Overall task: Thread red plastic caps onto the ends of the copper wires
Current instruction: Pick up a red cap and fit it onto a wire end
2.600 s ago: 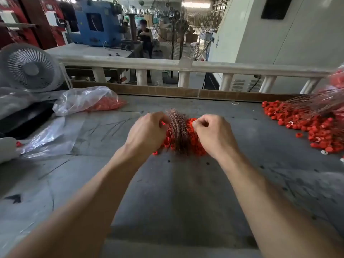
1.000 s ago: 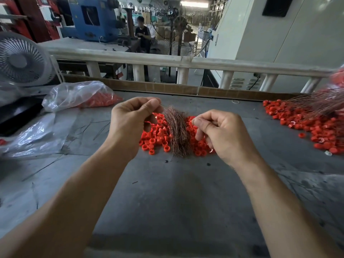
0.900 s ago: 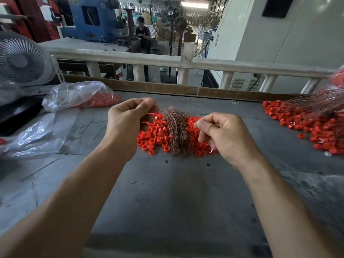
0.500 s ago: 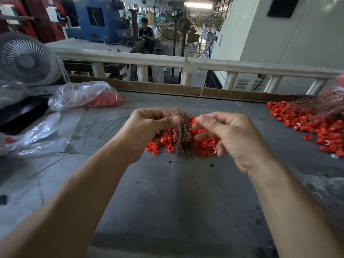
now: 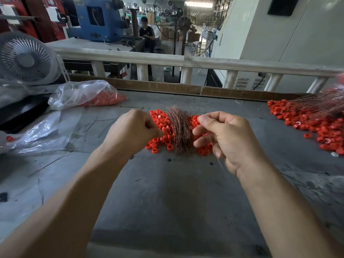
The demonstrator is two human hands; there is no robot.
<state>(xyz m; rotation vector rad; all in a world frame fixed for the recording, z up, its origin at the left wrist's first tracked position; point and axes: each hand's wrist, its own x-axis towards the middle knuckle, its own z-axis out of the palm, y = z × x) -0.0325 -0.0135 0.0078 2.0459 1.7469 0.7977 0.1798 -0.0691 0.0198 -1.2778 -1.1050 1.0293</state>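
A bundle of thin copper wires lies on the grey table, on top of a small pile of red plastic caps. My left hand is at the left side of that pile, fingers curled, thumb and forefinger pinching a red cap beside the bundle. My right hand is just right of the bundle. It pinches a single copper wire that hangs down past the palm. The wire's upper end is hidden in the fingers.
A larger heap of red caps with long wires spreads at the right edge. A plastic bag of caps and loose plastic sheeting lie at the left, a white fan behind them. A cardboard strip and railing bound the far edge.
My left hand has dropped from above the caps down into the pile beside the bundle. My right hand has stayed right of the bundle, and a thin wire now shows hanging from it.
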